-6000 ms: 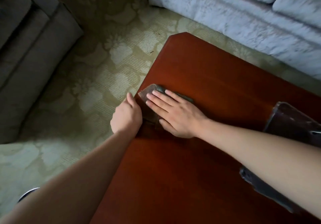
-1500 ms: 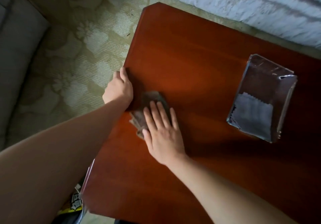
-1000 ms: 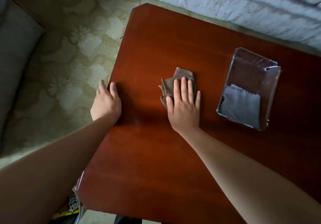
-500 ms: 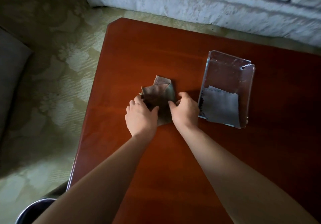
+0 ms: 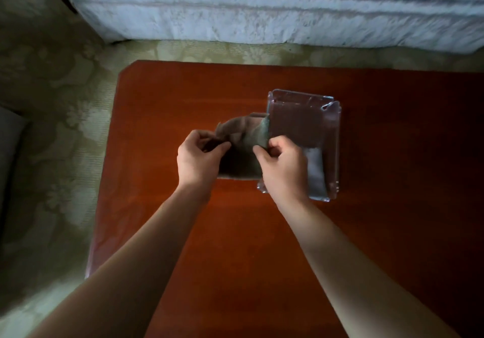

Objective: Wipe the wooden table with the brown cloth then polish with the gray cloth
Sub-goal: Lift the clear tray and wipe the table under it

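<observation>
Since half a second ago, both hands have gathered the brown cloth (image 5: 243,138) up off the counter (image 5: 235,246) and brought it to the clear tray (image 5: 301,96), so its far corner now overlaps the tray's left rim. The left hand (image 5: 199,159) has its fingers (image 5: 195,138) curled, pinching the cloth's left edge, and the right hand (image 5: 284,170) pinches the right edge, so the cloth spans the two grips and hangs below them. The gray cloth (image 5: 315,172) lies in the tray's near end, partly hidden behind the right hand.
</observation>
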A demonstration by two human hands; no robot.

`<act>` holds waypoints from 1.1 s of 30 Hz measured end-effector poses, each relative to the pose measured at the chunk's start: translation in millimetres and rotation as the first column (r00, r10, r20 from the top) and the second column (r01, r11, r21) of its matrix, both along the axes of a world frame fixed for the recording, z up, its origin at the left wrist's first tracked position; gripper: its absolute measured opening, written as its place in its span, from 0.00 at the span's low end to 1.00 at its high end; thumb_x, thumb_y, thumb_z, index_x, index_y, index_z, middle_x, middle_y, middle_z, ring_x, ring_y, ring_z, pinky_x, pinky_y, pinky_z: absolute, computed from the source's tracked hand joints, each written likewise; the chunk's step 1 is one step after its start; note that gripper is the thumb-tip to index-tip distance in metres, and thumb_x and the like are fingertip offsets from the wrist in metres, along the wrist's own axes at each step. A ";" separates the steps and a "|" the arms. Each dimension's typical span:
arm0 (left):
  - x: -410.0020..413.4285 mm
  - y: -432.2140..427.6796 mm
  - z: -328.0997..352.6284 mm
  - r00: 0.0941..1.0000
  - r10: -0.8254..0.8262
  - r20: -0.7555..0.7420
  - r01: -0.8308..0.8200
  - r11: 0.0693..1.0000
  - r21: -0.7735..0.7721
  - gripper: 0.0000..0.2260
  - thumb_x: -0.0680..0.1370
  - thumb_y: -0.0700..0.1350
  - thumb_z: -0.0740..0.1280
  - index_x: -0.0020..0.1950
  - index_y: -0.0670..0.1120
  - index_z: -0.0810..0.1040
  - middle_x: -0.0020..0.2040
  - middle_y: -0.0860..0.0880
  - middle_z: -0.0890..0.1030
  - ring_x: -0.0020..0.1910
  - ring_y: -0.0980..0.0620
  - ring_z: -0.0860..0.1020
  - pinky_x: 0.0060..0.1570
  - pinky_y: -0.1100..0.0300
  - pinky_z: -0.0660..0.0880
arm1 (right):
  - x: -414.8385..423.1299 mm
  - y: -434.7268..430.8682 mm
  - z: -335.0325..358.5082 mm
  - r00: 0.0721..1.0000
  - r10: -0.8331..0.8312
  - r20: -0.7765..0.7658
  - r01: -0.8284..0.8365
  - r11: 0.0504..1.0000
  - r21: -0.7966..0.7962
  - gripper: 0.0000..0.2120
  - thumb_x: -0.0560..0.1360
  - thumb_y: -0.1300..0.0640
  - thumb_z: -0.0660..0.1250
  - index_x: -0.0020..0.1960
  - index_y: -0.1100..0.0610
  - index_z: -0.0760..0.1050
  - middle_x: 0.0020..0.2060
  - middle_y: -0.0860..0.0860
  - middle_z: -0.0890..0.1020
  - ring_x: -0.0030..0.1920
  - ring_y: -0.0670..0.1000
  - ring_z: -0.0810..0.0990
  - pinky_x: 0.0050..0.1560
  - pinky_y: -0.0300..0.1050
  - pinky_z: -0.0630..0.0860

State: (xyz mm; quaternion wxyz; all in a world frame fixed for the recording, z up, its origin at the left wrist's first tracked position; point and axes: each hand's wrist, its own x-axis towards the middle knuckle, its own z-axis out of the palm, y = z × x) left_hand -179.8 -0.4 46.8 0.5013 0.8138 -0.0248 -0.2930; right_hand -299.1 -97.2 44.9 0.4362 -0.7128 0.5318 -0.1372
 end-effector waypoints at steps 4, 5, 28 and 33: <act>-15.4 -75.6 7.1 0.992 -0.105 0.068 0.108 0.993 -0.044 0.12 0.71 0.43 0.80 0.51 0.49 0.80 0.47 0.52 0.85 0.47 0.53 0.84 0.45 0.56 0.82 | -23.5 -66.0 8.8 0.988 -0.146 0.045 0.148 0.988 -0.038 0.07 0.76 0.54 0.76 0.44 0.54 0.80 0.36 0.46 0.82 0.38 0.47 0.81 0.41 0.44 0.79; -19.7 -94.3 6.7 0.988 -0.133 0.081 0.137 0.989 -0.047 0.13 0.71 0.43 0.80 0.51 0.50 0.80 0.47 0.53 0.84 0.47 0.54 0.83 0.44 0.58 0.81 | -28.5 -82.5 8.0 0.984 -0.171 0.040 0.173 0.984 -0.051 0.07 0.76 0.54 0.77 0.44 0.55 0.80 0.36 0.47 0.83 0.38 0.48 0.82 0.42 0.47 0.81; -85.5 -87.2 -25.1 0.632 -0.752 0.188 0.406 0.528 0.746 0.21 0.77 0.59 0.73 0.64 0.49 0.75 0.51 0.46 0.84 0.51 0.40 0.84 0.41 0.55 0.70 | -95.9 -87.3 -35.2 0.842 0.139 -0.522 -0.198 0.978 -0.060 0.13 0.75 0.45 0.76 0.50 0.54 0.84 0.42 0.52 0.86 0.44 0.57 0.86 0.43 0.55 0.85; -88.0 -95.0 -29.7 0.710 -0.691 0.136 0.420 0.570 0.706 0.13 0.75 0.51 0.75 0.56 0.46 0.81 0.48 0.45 0.83 0.49 0.40 0.83 0.40 0.54 0.71 | -88.9 -83.4 -41.2 0.846 0.079 -0.527 -0.141 0.987 -0.077 0.08 0.77 0.49 0.75 0.48 0.53 0.85 0.44 0.54 0.85 0.48 0.61 0.85 0.45 0.53 0.84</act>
